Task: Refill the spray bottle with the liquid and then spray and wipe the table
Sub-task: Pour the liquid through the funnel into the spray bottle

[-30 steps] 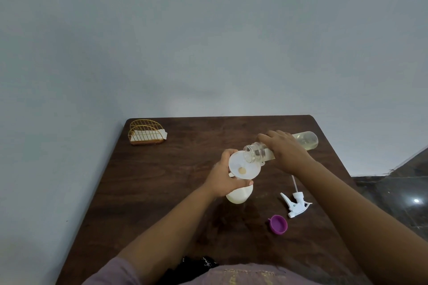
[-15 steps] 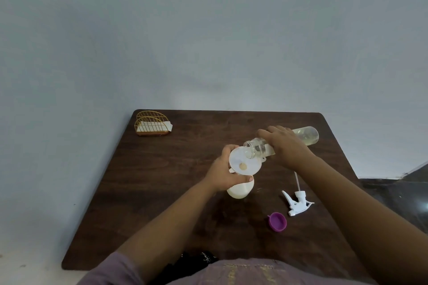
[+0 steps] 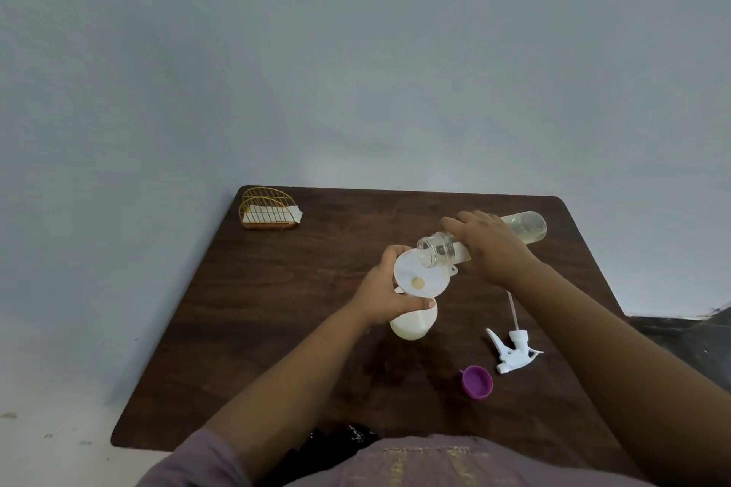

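A white spray bottle [image 3: 413, 324] stands on the dark wooden table [image 3: 300, 312] with a white funnel [image 3: 421, 275] in its neck. My left hand [image 3: 381, 291] grips the bottle's neck just under the funnel. My right hand [image 3: 490, 245] holds a clear refill bottle [image 3: 526, 227] of pale yellow liquid, tipped almost flat, its open mouth over the funnel's rim. The white trigger sprayer head [image 3: 512, 350] with its dip tube lies on the table to the right. A purple cap [image 3: 478, 382] lies near it.
A gold wire holder [image 3: 269, 210] with white napkins sits at the table's far left corner. A plain wall rises behind the table. Dark floor [image 3: 688, 336] shows past the right edge. My purple-clad lap is at the near edge.
My head has tilted down a little, so the table sits lower and fuller in view. Both hands keep the same hold; the refill bottle stays tipped over the funnel.
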A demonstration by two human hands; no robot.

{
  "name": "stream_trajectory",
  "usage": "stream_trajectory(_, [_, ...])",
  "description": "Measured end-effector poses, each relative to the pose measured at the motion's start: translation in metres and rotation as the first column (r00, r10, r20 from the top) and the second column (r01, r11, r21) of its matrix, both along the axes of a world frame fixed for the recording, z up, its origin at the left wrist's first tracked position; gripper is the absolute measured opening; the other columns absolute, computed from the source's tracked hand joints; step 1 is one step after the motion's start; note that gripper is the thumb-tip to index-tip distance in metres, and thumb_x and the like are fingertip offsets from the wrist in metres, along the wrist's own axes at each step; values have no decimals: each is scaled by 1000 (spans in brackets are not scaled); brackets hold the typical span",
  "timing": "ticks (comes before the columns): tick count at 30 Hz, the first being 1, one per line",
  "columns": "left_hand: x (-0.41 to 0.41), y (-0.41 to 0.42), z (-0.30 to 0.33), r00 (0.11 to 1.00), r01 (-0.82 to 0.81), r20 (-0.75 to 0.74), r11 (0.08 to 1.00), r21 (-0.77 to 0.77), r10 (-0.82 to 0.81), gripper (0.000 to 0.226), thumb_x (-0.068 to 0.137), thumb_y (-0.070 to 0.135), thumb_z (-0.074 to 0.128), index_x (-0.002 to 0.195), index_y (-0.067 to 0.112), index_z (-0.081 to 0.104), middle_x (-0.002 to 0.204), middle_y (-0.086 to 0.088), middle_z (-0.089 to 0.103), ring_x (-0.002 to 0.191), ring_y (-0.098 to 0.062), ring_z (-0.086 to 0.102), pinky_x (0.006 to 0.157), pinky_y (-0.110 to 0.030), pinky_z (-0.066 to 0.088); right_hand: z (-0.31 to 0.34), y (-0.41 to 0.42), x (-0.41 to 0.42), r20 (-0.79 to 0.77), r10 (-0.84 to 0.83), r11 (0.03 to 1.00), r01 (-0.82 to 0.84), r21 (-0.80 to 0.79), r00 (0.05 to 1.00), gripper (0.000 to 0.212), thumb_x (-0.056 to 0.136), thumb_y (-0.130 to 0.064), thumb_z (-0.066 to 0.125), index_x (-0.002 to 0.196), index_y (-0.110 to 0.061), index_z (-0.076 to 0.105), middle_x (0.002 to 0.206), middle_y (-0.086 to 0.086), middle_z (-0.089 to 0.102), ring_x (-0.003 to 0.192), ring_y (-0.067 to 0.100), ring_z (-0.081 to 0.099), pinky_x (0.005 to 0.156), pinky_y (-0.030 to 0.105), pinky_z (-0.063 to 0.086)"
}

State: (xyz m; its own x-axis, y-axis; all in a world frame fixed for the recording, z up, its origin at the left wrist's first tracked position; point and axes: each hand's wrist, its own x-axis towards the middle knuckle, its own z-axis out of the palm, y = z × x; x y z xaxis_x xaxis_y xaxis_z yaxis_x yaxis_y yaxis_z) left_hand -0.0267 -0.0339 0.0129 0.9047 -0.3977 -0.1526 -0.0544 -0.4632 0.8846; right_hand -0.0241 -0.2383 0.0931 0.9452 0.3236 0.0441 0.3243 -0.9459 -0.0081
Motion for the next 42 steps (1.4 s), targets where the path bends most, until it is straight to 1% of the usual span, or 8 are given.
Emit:
stream_trajectory(6, [-2,-1,0,1000,-19,-3,1000,-14,19,85,67,33,87,132,35,33,129,9,51,116,-18,53,96,-44,53,-3,-1,-2,2,6,1000,-6,11,1000,41,79,-23,68,116,-21,50,101,1,55,97,23,52,86,35,38])
stream_trajectory(10, [-3,-1,2,1000,-23,-2,1000,-17,23,86,65,33,88,132,34,34,130,8,51,117,-18,53,97,-45,53,-3,-3,-3,1,10,1000,-10,1,1000,39,80,-20,66,116,-21,50,101,1,55,97,23,51,84,33,37])
stream_trajectory(15, [-4,-2,2,999,-32,-8,999,-13,32,87,65,34,88,132,36,33,128,10,50,117,-17,53,97,-44,53,-5,-7,-3,10,18,1000,-18,-7,1000,41,80,-22,68,116,-22,50,100,0,55,96,22,51,85,33,37])
stream_trajectory(22, [-5,-3,4,999,-37,-10,999,-19,37,86,66,30,88,133,33,33,130,7,50,118,-18,52,99,-44,52,-5,-10,0,22,41,999,-41,-1,999,42,78,-22,69,115,-22,51,97,-1,54,92,21,51,79,31,34])
stream_trajectory(28, [-6,-4,5,999,-42,-5,999,-15,42,83,69,29,88,131,34,33,129,9,49,117,-17,51,98,-40,52,-5,-13,2,33,51,999,-51,4,998,42,77,-20,70,115,-22,52,97,-1,55,92,21,52,80,31,35])
stream_trajectory(33, [-6,-3,5,999,-41,-12,999,-25,41,84,68,30,88,132,33,34,130,8,51,118,-17,52,97,-40,52,-4,-13,3,18,46,999,-46,8,999,43,77,-15,67,116,-22,51,97,-1,54,92,21,51,84,33,38])
stream_trajectory(37, [-6,-3,6,999,-38,-14,999,-24,38,83,68,29,88,131,34,34,129,8,51,117,-16,52,97,-38,52,-5,-12,5,32,46,999,-47,8,998,42,76,-19,69,115,-23,51,93,-3,51,89,20,49,80,32,36])
stream_trajectory(42, [-6,-2,7,999,-36,-20,999,-22,35,83,68,30,88,132,33,34,129,8,51,116,-16,53,96,-38,52,-5,-11,7,29,44,999,-44,6,999,42,75,-21,70,112,-25,50,92,-3,52,89,20,50,80,33,39])
